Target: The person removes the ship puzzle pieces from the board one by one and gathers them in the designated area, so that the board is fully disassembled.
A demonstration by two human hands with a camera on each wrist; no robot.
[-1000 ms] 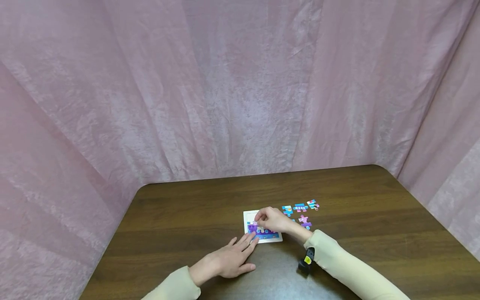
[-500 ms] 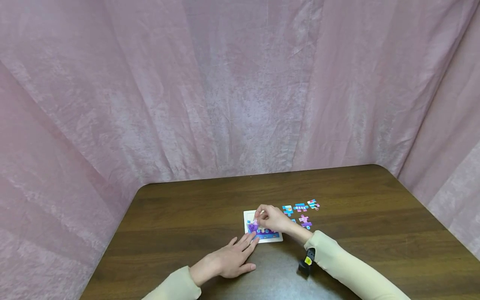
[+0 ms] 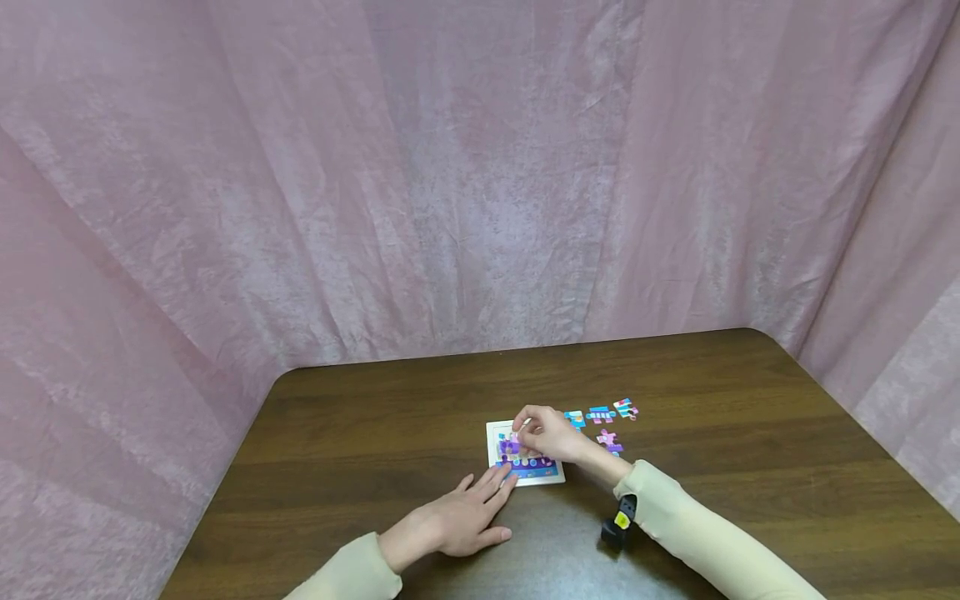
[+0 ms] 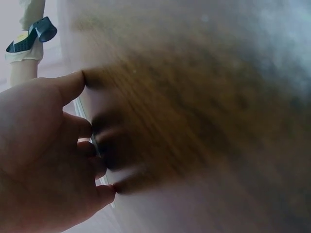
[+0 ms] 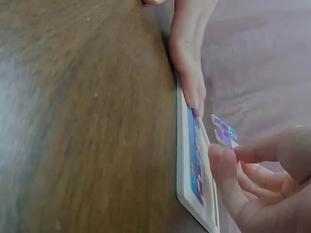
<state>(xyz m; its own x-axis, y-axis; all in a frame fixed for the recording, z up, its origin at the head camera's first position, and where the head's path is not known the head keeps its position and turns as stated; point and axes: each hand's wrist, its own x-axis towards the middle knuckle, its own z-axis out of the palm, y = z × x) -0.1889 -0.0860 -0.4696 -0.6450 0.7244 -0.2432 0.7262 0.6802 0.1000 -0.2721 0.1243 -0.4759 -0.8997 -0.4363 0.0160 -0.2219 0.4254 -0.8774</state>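
A white-framed jigsaw tray [image 3: 491, 435] lies on the table, its lower part filled with blue and purple picture pieces. My left hand [image 3: 467, 515] lies palm down with its fingers straight, the fingertips resting on the tray's near left part. Over the tray, my right hand [image 3: 551, 435] pinches a purple jigsaw piece [image 5: 223, 132] between thumb and fingers. In the right wrist view this piece is held apart from the tray, tilted. The right hand covers part of the tray's right side in the head view.
Right of the tray lie several loose jigsaw pieces: a blue and orange one [image 3: 574, 418], a blue one with windows [image 3: 601, 414], a striped one [image 3: 626, 408] and a pink and purple one [image 3: 609, 440]. A pink curtain [image 3: 480, 183] hangs behind the wooden table [image 3: 360, 433].
My right hand has lifted the purple piece off the tray and shifted slightly away from me, uncovering the lower row. The left hand has stayed in place.
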